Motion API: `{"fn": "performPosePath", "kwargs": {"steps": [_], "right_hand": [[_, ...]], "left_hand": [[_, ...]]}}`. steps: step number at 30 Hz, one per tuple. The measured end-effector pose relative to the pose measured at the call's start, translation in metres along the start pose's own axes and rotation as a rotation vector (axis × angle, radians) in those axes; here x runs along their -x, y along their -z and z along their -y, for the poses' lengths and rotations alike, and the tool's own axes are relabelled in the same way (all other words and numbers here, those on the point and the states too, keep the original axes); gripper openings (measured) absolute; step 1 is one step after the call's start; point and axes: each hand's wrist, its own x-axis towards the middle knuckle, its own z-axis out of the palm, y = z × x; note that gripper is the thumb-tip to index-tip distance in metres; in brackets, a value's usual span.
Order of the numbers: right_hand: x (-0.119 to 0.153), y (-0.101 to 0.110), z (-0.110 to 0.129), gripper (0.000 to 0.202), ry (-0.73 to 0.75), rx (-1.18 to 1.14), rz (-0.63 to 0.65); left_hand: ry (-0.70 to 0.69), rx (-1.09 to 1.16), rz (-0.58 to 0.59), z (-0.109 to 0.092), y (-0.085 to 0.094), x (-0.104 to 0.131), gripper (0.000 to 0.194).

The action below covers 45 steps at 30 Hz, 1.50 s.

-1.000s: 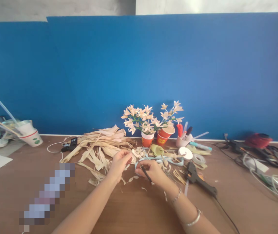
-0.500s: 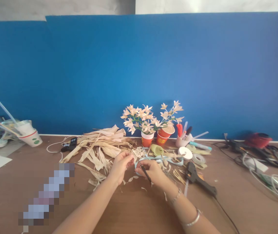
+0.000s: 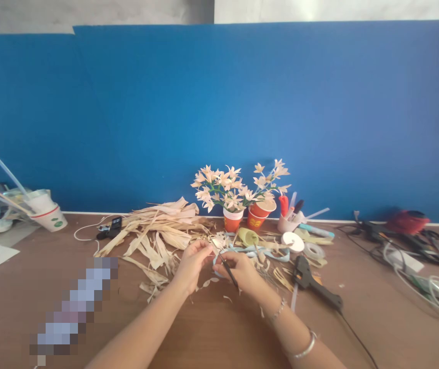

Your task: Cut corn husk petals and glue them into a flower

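My left hand (image 3: 194,264) is closed in a pinch at the middle of the table; what sits between its fingertips is too small to name. Close on its right, my right hand (image 3: 238,270) grips a thin dark tool (image 3: 228,270), its narrow tip pointing up and left towards the left fingertips. Beyond the hands lie pale dried husks (image 3: 169,233) and blue strips (image 3: 267,252). Pale star-shaped flowers (image 3: 225,187) stand in a red and white cup (image 3: 233,220), with more flowers in a second red cup (image 3: 256,218).
A black glue gun (image 3: 314,284) with a cord lies right of my right hand. Behind it are a white disc (image 3: 292,242) and a cup of pens (image 3: 287,223). Cables and a red object (image 3: 407,221) lie far right. A white cup with straws (image 3: 50,218) leans far left.
Both hands keep nearly the same place and grip. The dark tool's tip has shifted very slightly near the left fingertips.
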Motion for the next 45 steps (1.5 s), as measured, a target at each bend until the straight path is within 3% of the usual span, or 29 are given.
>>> {"fn": "performPosePath", "kwargs": {"steps": [6, 15, 19, 27, 45], "right_hand": [[0.000, 0.003, 0.001, 0.033, -0.054, 0.010, 0.040], [0.010, 0.029, 0.018, 0.038, -0.190, -0.084, 0.426], [0.010, 0.033, 0.014, 0.037, -0.212, -0.135, 0.376], [0.009, 0.031, 0.008, 0.033, -0.225, -0.117, 0.387], [0.005, 0.025, 0.004, 0.039, -0.239, -0.056, 0.328]], "left_hand": [[-0.051, 0.017, -0.062, 0.001, -0.001, -0.002, 0.021], [-0.160, 0.087, -0.236, -0.013, 0.017, -0.019, 0.023], [-0.173, 0.011, -0.266, -0.013, 0.022, -0.023, 0.022], [-0.169, -0.108, -0.205, -0.011, 0.021, -0.021, 0.026], [-0.050, 0.036, -0.094, -0.005, 0.017, -0.017, 0.035]]}}
